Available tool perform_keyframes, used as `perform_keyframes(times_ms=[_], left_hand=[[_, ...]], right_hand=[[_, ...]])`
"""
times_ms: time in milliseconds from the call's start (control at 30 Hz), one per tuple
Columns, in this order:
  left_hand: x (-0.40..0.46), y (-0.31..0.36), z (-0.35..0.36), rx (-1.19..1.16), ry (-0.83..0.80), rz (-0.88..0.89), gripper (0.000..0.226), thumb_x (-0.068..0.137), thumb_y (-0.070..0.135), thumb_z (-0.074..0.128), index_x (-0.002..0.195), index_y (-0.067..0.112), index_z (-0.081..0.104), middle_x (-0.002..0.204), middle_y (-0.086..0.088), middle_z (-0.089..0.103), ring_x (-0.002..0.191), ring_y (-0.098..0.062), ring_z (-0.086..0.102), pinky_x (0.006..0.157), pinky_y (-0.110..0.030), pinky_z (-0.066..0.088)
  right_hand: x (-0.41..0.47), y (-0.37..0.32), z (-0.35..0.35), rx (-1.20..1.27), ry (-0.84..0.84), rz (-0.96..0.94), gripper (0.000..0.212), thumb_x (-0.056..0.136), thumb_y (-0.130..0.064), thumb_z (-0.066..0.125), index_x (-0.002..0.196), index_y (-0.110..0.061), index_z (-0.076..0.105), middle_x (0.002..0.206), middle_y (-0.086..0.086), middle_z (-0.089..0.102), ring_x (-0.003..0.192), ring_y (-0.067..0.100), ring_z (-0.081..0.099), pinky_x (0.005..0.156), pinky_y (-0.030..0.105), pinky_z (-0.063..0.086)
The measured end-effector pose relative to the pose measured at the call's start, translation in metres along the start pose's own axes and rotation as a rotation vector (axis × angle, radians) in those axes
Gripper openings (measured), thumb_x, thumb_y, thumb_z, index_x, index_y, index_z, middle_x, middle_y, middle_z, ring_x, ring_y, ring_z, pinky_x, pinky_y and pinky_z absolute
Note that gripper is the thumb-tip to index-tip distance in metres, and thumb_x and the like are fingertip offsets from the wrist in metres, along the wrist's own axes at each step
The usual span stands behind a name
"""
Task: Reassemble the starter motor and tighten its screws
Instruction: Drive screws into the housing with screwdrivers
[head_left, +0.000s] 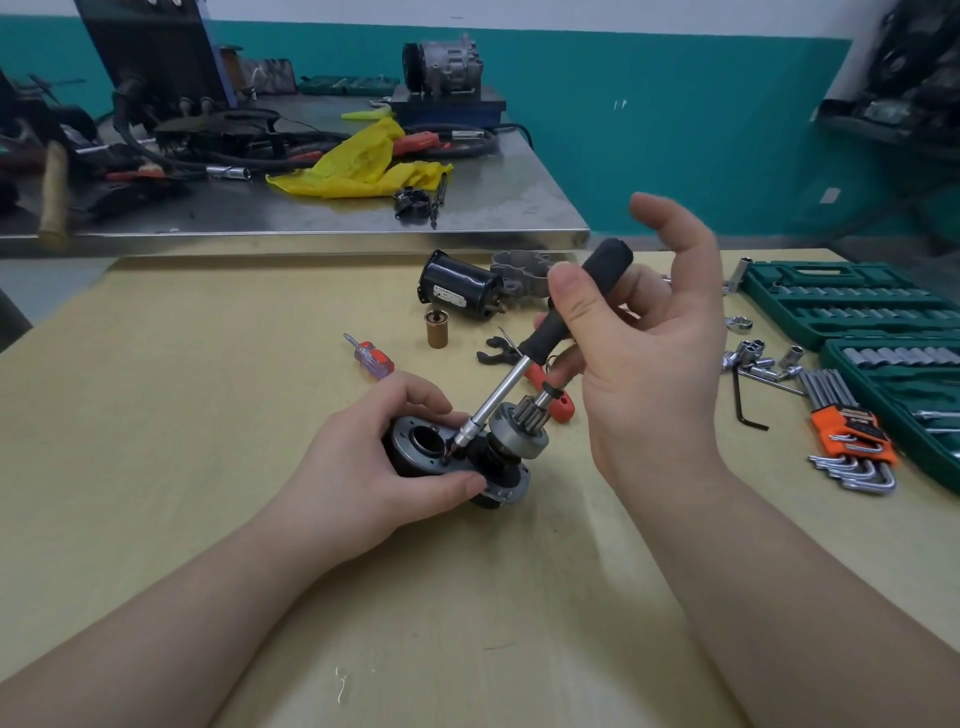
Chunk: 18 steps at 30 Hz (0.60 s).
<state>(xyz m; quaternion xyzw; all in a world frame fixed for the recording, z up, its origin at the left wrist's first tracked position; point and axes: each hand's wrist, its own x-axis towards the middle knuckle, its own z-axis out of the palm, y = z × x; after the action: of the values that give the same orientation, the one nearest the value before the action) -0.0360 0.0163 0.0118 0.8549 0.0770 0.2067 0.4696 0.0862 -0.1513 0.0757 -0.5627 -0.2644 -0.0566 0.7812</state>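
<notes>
Your left hand (384, 457) gripped the starter motor part (457, 457), fingers curled round its dark flanged body, and steadied it on the worktop (208, 415) near the middle, a little toward your own edge. Its geared shaft (530, 410) pointed up and away to the right. Your right hand (639, 358) pinched the black handle of the screwdriver (524, 364) between thumb and lower fingers, while the index finger stood loose above it. The driver's long axis ran on a slant, handle high and to the right, tip low and to the left, and the tip sat on the flange just beside the shaft, where a screw seemed to be; the screw head itself was too small to make out. So the turning, I judge, belonged to your right hand, and the left only had to keep the body from twisting. The black motor casing (460, 291) lay on its side toward the far edge, well apart and not yet fitted.
</notes>
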Motion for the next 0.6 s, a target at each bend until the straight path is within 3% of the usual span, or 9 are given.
perform_keyframes(times_ms=[133,233,300,400,467,600], left_hand=[[-0.001,0.001,0.001,0.007,0.001,0.004,0.054,0.058,0.055,0.09,0.103,0.042,0.064,0.109,0.032,0.074,0.096,0.008,0.072,0.077,-0.001,0.047],[0.001,0.001,0.0,0.002,0.004,-0.013,0.056,0.056,0.058,0.089,0.103,0.044,0.063,0.106,0.032,0.074,0.092,0.005,0.072,0.073,-0.003,0.048],[0.001,0.001,0.0,-0.001,0.005,-0.014,0.055,0.056,0.058,0.089,0.103,0.045,0.063,0.106,0.032,0.074,0.092,0.006,0.072,0.073,-0.003,0.048],[0.001,0.002,0.0,-0.004,0.0,-0.013,0.054,0.057,0.056,0.09,0.102,0.044,0.063,0.107,0.032,0.074,0.094,0.008,0.072,0.074,-0.001,0.047],[0.001,0.001,0.0,-0.014,0.0,-0.021,0.054,0.058,0.052,0.093,0.102,0.042,0.063,0.107,0.032,0.075,0.095,0.008,0.072,0.075,-0.001,0.047],[0.002,-0.001,0.0,-0.043,0.005,-0.049,0.054,0.057,0.053,0.092,0.101,0.041,0.063,0.107,0.028,0.077,0.093,0.005,0.074,0.075,-0.003,0.049]], right_hand=[[0.002,0.001,-0.002,0.002,0.0,0.056,0.026,0.099,-0.023,0.075,0.122,-0.033,0.069,0.086,0.0,0.072,0.076,0.039,0.075,0.049,0.038,0.059],[0.002,-0.003,-0.003,0.149,-0.127,0.122,0.036,0.103,-0.022,0.058,0.137,-0.032,0.063,0.115,0.009,0.076,0.097,0.036,0.078,0.057,0.04,0.063],[0.002,-0.006,-0.006,0.171,-0.179,0.117,0.041,0.102,-0.016,0.055,0.141,-0.028,0.059,0.12,0.012,0.075,0.102,0.034,0.078,0.06,0.041,0.061],[0.003,-0.008,-0.006,0.119,-0.174,0.064,0.039,0.099,-0.014,0.062,0.134,-0.032,0.062,0.104,0.015,0.073,0.093,0.037,0.077,0.06,0.047,0.063],[0.002,-0.006,-0.004,0.065,-0.111,0.034,0.035,0.097,-0.012,0.07,0.125,-0.032,0.063,0.091,0.007,0.07,0.083,0.034,0.077,0.055,0.048,0.063],[0.001,-0.003,-0.002,-0.122,0.123,0.017,0.027,0.094,-0.02,0.081,0.106,-0.036,0.062,0.079,0.004,0.067,0.062,0.021,0.074,0.042,0.034,0.057]])
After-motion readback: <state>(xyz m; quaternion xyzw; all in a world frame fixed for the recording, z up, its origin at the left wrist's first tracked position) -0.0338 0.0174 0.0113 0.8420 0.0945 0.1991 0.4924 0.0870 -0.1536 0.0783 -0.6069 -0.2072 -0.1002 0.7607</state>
